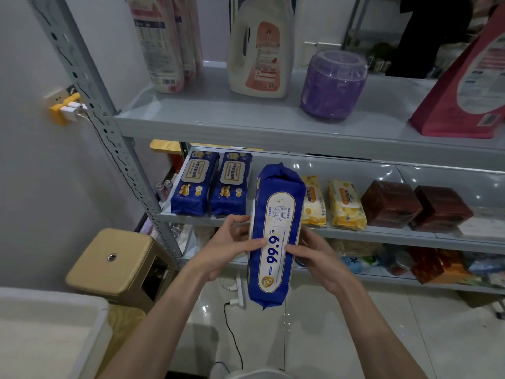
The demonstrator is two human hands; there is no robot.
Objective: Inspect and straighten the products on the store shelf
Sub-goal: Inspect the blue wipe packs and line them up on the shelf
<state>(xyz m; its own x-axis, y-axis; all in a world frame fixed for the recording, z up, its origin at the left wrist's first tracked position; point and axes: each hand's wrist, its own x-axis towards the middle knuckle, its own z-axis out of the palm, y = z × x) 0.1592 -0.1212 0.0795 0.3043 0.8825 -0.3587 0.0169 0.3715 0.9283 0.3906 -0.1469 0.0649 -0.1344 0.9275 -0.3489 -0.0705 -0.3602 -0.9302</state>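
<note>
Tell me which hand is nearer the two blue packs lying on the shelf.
Left. The left hand grips the held pack just below those blue packs; the right hand grips its far side, farther off.

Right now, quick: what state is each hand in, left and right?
Left hand: grips the blue wipes pack, fingers curled round its left edge.
Right hand: grips the same pack, thumb across its front.
</note>
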